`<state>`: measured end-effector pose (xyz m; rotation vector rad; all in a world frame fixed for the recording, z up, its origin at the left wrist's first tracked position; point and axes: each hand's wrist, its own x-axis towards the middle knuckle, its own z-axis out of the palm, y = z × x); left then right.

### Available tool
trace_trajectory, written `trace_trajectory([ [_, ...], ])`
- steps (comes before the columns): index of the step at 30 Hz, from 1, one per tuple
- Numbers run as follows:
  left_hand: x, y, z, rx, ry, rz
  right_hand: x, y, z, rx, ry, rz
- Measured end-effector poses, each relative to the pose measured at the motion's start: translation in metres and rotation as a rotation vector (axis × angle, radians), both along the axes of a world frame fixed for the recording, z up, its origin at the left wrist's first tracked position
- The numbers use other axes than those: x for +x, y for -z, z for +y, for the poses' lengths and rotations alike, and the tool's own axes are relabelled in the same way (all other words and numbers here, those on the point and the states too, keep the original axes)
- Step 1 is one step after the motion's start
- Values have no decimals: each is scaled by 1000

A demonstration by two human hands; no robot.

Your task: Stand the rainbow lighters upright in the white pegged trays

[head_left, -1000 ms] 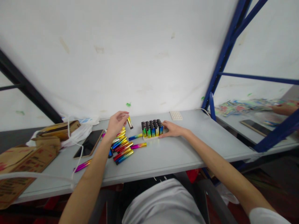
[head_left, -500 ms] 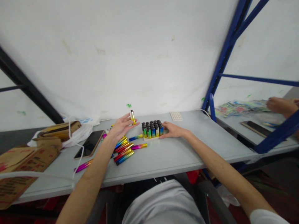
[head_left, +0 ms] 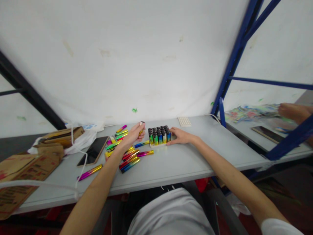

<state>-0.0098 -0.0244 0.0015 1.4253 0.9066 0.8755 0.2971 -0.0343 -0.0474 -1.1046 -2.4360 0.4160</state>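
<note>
My left hand (head_left: 135, 133) is closed round a lighter (head_left: 142, 123), with its top end poking out above the fist; most of its body is hidden by the fingers. To the right, several lighters (head_left: 160, 135) with black tops and shiny coloured bodies stand upright in rows in a white tray (head_left: 158, 146). Around the right end of that block my right hand (head_left: 180, 135) is curved, thumb at the front corner and fingers towards the back. Loose metallic coloured lighters (head_left: 130, 155) lie in a pile under and beside my left forearm.
A white grid tray (head_left: 184, 122) lies near the wall. On the left are a phone-like dark tablet (head_left: 94, 150), cardboard (head_left: 46, 160) and a white cable (head_left: 72, 137). Past the blue frame (head_left: 230, 65) at right, another person's hand (head_left: 293, 111) is above a neighbouring table.
My left hand has turned and closed its fingers round the lighter, which stood upright and exposed in the open palm before. My right hand keeps its place at the tray.
</note>
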Motion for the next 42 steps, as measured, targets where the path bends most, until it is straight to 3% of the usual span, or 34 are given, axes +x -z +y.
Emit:
trace_trajectory([
  [4, 0, 0, 1, 87, -120, 218, 0, 0, 0, 3, -2, 9],
  [9, -1, 0, 0, 513, -298, 577, 1, 2, 1, -3, -3, 16],
  [12, 0, -1, -1, 601, -325, 648, 2, 4, 1, -4, -1, 21],
  [21, -1, 1, 0, 635, -337, 585, 0, 0, 0, 0, -4, 7],
  [31, -3, 7, 2, 478, -246, 331, 0, 3, 1, 5, 3, 27],
  [37, 4, 8, -2, 347, -174, 88, 0, 1, 1, -3, 5, -5],
  [42, 7, -5, -11, 371, -12, 16, 0, 0, 0, 5, -4, -8],
])
